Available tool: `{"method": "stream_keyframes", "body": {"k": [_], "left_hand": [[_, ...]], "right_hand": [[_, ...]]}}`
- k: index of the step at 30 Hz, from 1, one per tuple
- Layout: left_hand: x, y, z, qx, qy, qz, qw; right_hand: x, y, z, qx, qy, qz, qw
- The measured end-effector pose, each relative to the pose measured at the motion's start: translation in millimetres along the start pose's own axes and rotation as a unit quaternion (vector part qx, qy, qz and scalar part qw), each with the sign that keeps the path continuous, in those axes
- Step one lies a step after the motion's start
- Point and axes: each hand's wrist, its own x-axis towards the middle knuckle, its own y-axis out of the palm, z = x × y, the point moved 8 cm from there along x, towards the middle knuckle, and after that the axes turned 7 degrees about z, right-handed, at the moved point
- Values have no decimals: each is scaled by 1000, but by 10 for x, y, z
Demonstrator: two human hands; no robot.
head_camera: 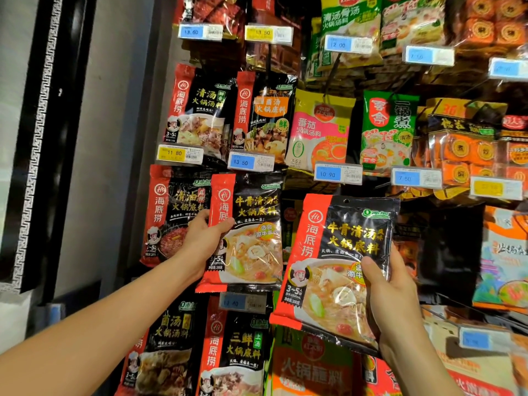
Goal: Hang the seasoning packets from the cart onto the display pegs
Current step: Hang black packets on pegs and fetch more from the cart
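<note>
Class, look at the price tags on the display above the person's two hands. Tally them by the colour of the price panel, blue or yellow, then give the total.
Blue price tags: 7
Yellow price tags: 3
Total: 10
</note>
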Motion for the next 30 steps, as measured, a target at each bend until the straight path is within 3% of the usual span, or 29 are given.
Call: {"method": "stream_keyframes", "body": {"k": [22, 30], "left_hand": [[203, 18, -67, -10, -83, 22, 996], [240, 41, -12, 47, -68, 5, 997]], "right_hand": [[-26, 15, 73, 16, 0, 4, 1000], [13, 29, 25, 12, -2, 2, 1000]]}}
